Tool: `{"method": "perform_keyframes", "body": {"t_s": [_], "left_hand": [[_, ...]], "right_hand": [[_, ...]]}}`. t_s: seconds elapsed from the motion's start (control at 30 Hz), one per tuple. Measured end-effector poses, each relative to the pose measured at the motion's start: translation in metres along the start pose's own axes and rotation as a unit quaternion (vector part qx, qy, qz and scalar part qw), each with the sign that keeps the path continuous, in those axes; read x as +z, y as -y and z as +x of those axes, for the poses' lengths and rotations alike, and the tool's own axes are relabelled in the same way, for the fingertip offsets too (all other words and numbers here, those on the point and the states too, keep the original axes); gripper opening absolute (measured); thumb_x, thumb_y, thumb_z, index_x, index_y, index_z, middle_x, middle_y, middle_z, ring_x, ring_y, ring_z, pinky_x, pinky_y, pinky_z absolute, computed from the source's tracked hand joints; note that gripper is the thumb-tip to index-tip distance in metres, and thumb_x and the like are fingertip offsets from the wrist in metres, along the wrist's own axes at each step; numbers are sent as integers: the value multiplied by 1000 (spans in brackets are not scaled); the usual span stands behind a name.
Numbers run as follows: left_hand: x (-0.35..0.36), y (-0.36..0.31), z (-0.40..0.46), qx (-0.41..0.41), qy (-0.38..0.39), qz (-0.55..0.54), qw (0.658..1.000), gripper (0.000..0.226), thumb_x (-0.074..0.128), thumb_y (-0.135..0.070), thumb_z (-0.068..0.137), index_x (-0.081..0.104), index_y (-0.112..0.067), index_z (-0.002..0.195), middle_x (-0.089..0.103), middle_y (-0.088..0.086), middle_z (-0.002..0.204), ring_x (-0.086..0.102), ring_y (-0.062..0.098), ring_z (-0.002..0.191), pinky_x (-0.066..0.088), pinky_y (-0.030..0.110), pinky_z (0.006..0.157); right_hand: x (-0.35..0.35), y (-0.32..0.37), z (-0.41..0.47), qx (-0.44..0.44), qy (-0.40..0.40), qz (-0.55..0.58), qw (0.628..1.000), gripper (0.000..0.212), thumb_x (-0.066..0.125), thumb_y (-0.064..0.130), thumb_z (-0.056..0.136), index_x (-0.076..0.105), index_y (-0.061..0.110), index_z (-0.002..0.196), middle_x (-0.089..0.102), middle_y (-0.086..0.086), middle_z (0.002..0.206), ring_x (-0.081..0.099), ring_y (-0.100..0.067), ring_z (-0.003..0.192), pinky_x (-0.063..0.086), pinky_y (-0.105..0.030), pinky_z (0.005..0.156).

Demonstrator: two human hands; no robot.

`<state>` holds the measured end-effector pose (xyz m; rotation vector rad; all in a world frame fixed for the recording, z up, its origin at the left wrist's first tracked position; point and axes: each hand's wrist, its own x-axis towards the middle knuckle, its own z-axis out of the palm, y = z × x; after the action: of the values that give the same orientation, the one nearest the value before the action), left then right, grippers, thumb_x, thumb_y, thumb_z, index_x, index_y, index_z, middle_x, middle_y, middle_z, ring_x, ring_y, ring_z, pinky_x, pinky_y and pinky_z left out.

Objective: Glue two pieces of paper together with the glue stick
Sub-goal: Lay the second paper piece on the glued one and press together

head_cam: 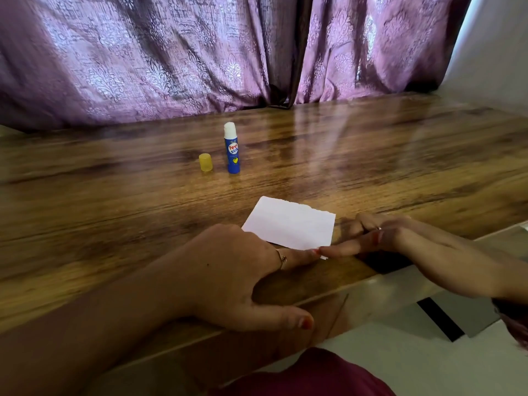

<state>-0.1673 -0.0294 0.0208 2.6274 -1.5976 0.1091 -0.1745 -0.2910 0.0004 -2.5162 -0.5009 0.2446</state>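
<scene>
Each grip wears a ring (281,257) and red nail polish.

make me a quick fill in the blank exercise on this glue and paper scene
1. The glue stick stands upright on the table with its cap ____.
2. The yellow cap sits to the ____ of the glue stick in the picture.
3. The fingertips of the left hand and the right hand meet at the ____ edge of the white paper.
4. The curtain behind the table is ____ in colour.

Missing words: off; left; near; purple
</scene>
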Motion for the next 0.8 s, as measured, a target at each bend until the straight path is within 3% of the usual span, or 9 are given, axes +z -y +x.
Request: {"method": "perform_keyframes", "body": {"t_s": [0.07,0.13,0.23,0.37,0.47,0.6,0.73,0.8], "left_hand": [[-1,-1,1,-6,5,3,1000,77,22,-83,76,18,-47,144,55,-8,59,47,5,49,28,17,46],[-1,0,1,-9,1,11,1000,78,20,-85,74,19,-47,143,49,-6,53,44,5,46,25,17,45],[-1,1,2,-9,-1,18,1000,77,21,-84,75,22,-46,142,44,-5,48,42,6,43,22,17,45],[0,1,2,-2,-13,23,1000,76,21,-83,76,23,-46,142,44,-5,49,42,6,43,20,17,46],[2,2,2,3,-23,25,999,75,19,-83,76,21,-47,142,46,-5,50,43,6,44,21,16,46],[1,5,1,-6,-35,44,998,69,19,-79,81,31,-42,138,42,-8,48,42,4,43,25,17,43],[-1,18,-2,-54,-53,68,995,72,12,-79,80,37,-39,134,39,-10,47,39,3,43,26,19,42],[1,24,-3,-68,-54,62,994,73,8,-80,78,39,-40,131,42,-9,49,42,3,46,31,21,44]], "right_hand": [[-5,5,-12,-99,-48,17,994,41,29,41,98,66,57,102,56,8,85,59,-10,92,40,-34,94],[-10,4,-17,-127,-50,-33,990,44,21,49,96,58,57,116,50,15,86,57,-11,95,33,-36,97],[-17,0,-6,-106,-68,-78,989,51,21,47,90,69,44,108,47,25,81,54,1,90,23,-29,89],[-28,-7,6,-52,-96,-130,985,52,24,42,86,74,31,96,48,29,84,51,4,88,21,-27,87],[-31,-6,8,-53,-104,-134,984,48,24,46,87,71,45,96,50,21,87,52,-1,91,25,-35,88],[-27,-3,-2,-98,-109,-145,978,39,25,45,89,54,63,108,48,21,85,49,0,93,22,-24,86],[-18,0,-9,-128,-144,-150,970,42,31,40,88,67,44,110,50,18,92,47,-1,95,21,-23,87],[-11,5,-15,-148,-156,-145,966,41,35,36,88,71,39,107,53,18,95,48,-2,95,24,-31,88]]}}
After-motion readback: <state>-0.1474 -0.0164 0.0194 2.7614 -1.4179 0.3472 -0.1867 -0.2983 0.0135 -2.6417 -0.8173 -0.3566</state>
